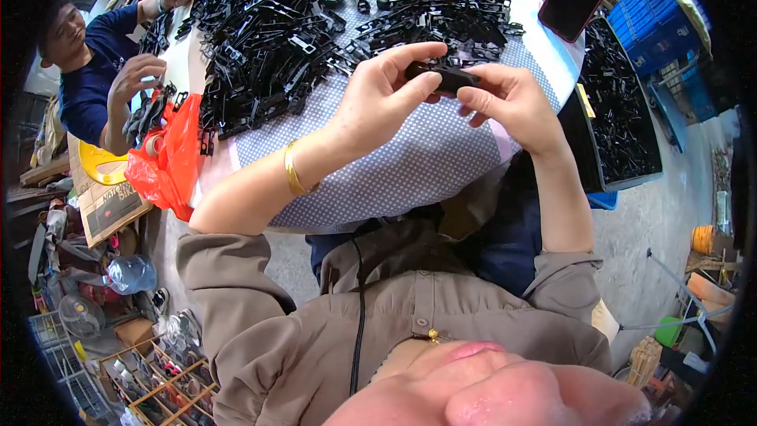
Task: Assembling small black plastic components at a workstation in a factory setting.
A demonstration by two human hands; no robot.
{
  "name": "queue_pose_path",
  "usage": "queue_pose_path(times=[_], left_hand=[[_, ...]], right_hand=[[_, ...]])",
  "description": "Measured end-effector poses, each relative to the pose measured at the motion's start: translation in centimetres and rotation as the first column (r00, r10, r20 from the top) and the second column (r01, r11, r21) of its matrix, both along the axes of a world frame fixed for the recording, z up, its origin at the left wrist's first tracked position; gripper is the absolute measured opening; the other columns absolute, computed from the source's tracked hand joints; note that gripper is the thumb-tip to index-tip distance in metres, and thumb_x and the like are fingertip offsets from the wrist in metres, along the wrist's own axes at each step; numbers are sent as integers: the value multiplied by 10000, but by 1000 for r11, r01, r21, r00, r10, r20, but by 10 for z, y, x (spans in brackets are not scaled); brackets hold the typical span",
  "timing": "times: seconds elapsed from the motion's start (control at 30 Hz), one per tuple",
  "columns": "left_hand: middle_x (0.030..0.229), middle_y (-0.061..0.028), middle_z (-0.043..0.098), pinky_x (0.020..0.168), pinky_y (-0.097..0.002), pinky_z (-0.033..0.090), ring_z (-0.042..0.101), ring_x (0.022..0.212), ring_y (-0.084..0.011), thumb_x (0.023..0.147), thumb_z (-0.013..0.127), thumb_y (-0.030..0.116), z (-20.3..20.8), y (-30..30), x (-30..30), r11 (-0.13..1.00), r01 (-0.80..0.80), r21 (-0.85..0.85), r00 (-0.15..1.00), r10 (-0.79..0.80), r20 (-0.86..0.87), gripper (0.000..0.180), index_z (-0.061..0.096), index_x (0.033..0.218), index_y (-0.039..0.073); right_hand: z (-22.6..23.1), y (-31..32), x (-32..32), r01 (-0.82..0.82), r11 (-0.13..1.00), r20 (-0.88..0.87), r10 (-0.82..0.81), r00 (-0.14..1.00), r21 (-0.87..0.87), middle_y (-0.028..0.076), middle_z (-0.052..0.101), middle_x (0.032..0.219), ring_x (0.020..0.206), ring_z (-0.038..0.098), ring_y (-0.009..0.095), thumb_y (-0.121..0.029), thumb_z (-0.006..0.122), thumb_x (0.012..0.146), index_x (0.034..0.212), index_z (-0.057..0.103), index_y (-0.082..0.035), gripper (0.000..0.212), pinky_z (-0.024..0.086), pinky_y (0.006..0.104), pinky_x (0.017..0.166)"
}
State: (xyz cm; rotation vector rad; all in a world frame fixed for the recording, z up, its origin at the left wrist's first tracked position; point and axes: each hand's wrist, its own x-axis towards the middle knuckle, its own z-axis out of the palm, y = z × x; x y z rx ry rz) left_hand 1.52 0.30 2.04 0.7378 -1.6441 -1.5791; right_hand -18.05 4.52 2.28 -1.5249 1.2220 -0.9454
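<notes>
One broad cloth-covered table (378, 177) sweeps across noon in front of you. Up on it, the big left heap of black slotted clips (268, 47) sits at eleven, and the right heap of black slotted clips (453, 12) lies just past twelve. Swing out to two o'clock: a black crate (593, 142), loaded with more small black parts. Round at nine, a red plastic bag (173, 162) slumps at the table's edge.

Now in close, and here come your hands! Your left hand (371, 102) has thumb and forefinger clamped on one end of the work; your right hand (516, 106) pinches the other. And there it is at one o'clock, a single black oblong clip piece (453, 80), raised over the table between your fingertips.

Looks like the two-handed handling step; joining or checking, I can't tell. The next move, I'd judge, calls for a steady left pinch and light, even pressure from your right thumb.
</notes>
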Motion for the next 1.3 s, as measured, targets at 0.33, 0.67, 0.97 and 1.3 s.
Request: queue_pose_path(times=[0.33, 0.67, 0.97, 1.3], left_hand=[[1019, -89, 601, 771, -240, 485, 591, 894, -143, 876, 535, 143, 12, -29, -3, 953, 277, -127, 961, -276, 26, 384, 461, 1218, -15], [1016, -127, 602, 889, -334, 418, 536, 983, -292, 672, 549, -32, -7, -162, 25, 260, 512, -819, 598, 576, 557, 364, 603, 1024, 45], [852, -84, 587, 687, -280, 489, 597, 756, -172, 765, 587, 59, 12, -134, 15, 478, -38, -877, 774, 569, 277, 186, 577, 947, 18], [980, -128, 604, 754, -271, 534, 630, 822, -186, 873, 533, 103, -4, -34, -6, 939, 38, 342, 994, 1, -113, 309, 505, 1150, -31]], right_hand=[[15, 5, -35, -283, 956, -113, 290, 950, 70, 53, 600, 631, 546, 545, 85, -93, 676, 711, 759, 640, 36, 142, 420, 210, 504], [14, 9, -25, -406, 896, -463, 287, 839, -180, 95, 615, 744, 643, 605, 198, -187, 704, 704, 763, 630, -10, 201, 468, 278, 562], [-26, -20, -32, -134, 718, -608, -458, 648, -683, 62, 578, 999, 897, 534, 239, -49, 631, 697, 862, 610, -24, 168, 452, 324, 775], [-3, 3, 0, 100, 869, -18, -125, 992, -484, 62, 602, 740, 645, 582, 81, -62, 506, 863, 992, 577, -8, 158, 456, 191, 553]])
